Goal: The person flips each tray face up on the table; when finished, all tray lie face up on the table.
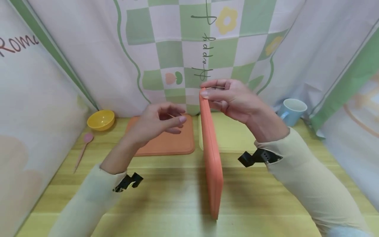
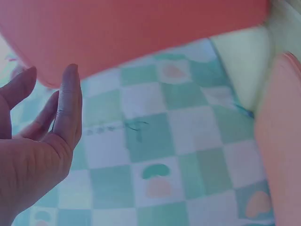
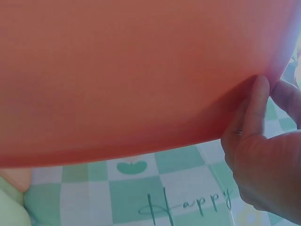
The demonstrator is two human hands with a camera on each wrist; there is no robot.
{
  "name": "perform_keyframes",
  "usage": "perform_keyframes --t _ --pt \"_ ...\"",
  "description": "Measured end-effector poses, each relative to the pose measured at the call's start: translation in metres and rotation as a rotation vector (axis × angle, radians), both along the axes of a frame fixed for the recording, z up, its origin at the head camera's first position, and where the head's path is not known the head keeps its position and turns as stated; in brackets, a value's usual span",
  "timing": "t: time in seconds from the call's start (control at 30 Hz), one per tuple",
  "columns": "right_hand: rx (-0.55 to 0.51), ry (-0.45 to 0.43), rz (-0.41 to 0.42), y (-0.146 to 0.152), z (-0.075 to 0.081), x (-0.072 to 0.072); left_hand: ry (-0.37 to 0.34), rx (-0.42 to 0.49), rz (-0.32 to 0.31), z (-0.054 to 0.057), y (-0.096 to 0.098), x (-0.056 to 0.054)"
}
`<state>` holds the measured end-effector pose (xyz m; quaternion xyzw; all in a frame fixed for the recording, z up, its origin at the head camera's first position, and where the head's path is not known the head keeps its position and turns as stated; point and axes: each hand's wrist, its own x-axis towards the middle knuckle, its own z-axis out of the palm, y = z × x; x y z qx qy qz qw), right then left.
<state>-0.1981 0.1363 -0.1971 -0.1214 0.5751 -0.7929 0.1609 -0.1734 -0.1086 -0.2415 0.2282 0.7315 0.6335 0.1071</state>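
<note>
A flat coral-red panel (image 1: 212,158) with rounded corners and a grooved rim stands on edge, seen nearly edge-on in the head view. My right hand (image 1: 237,98) pinches its far upper corner, thumb on the near side. In the right wrist view the panel's broad face (image 3: 141,75) fills the upper part, with the fingers (image 3: 256,113) at its corner. Left of the panel, my left hand (image 1: 157,123) hovers with loosely bent fingers and holds nothing. Those fingers (image 2: 68,103) overlap the panel's lower edge in the left wrist view.
On the wooden table (image 1: 142,204) an orange flat panel (image 1: 168,141) and a pale yellow one (image 1: 234,135) lie side by side. A yellow bowl (image 1: 101,120) and pink spoon (image 1: 84,148) are at the left, a blue mug (image 1: 291,110) at the right. Curtains (image 1: 165,29) hang behind.
</note>
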Motion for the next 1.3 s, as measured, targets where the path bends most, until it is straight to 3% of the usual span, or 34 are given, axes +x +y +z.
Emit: perform_keyframes --t 0.1,0.23,0.47,0.6,0.77,0.93,1.17,1.3 --pt "0.027 0.005 -0.009 -0.007 0.000 0.000 -0.016 0.065 0.006 0.010 0.000 0.011" --pt "0.078 0.032 -0.002 -0.018 0.000 -0.002 -0.053 0.116 -0.003 0.014 0.004 0.019" --pt "0.137 0.051 0.075 -0.038 -0.004 0.001 -0.112 0.229 0.027 0.015 0.005 0.021" --pt "0.176 0.062 0.096 -0.049 -0.009 0.004 -0.146 0.228 0.064 0.013 -0.001 0.020" --pt "0.262 0.084 0.107 -0.061 -0.021 0.002 -0.222 0.201 0.116 0.002 -0.010 0.019" --pt "0.289 0.108 0.141 -0.071 -0.031 -0.001 -0.293 0.233 0.165 -0.010 -0.019 0.017" --pt "0.351 0.170 0.222 -0.080 -0.048 -0.002 -0.316 0.240 0.175 -0.028 -0.039 0.015" --pt "0.373 0.146 0.258 -0.082 -0.059 0.000 -0.363 0.214 0.207 -0.043 -0.052 0.014"
